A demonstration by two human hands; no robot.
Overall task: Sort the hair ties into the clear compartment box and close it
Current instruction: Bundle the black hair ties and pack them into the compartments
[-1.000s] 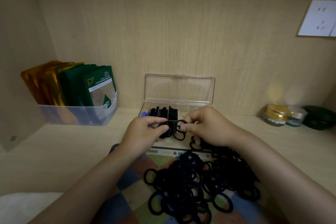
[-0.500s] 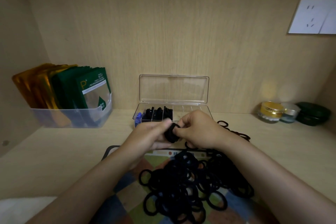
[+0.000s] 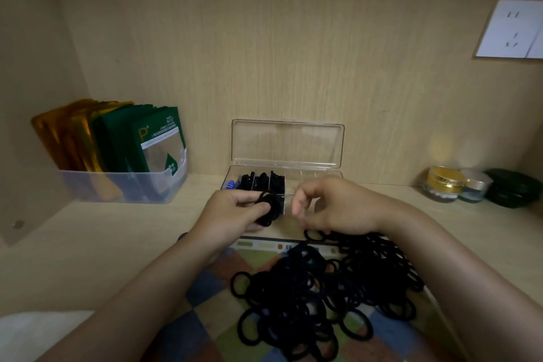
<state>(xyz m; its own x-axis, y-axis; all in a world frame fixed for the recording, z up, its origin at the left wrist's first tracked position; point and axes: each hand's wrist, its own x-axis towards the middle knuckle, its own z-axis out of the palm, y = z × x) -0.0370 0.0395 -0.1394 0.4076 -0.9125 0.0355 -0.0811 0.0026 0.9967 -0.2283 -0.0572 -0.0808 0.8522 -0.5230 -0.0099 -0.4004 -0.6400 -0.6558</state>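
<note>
I make this mid-sort, lots left: the left hand point(image 3: 235, 214) has its grip pinched round a small bundle of black elastic hair ties point(image 3: 269, 209), just in front of the clear plastic compartment box point(image 3: 305, 176), whose lid is up and whose left-end compts are dark w/ ties. The right hand point(image 3: 332, 206) hovers beside it, grip loose, fingers part-curled, apparently empty. Nxt move, I reckon: lower the bundle into a free compt w/o snagging a divider, then reach for the big pile of black ties point(image 3: 323, 288) on the checked mat point(image 3: 255, 261) on the desk point(image 3: 117, 244).
</note>
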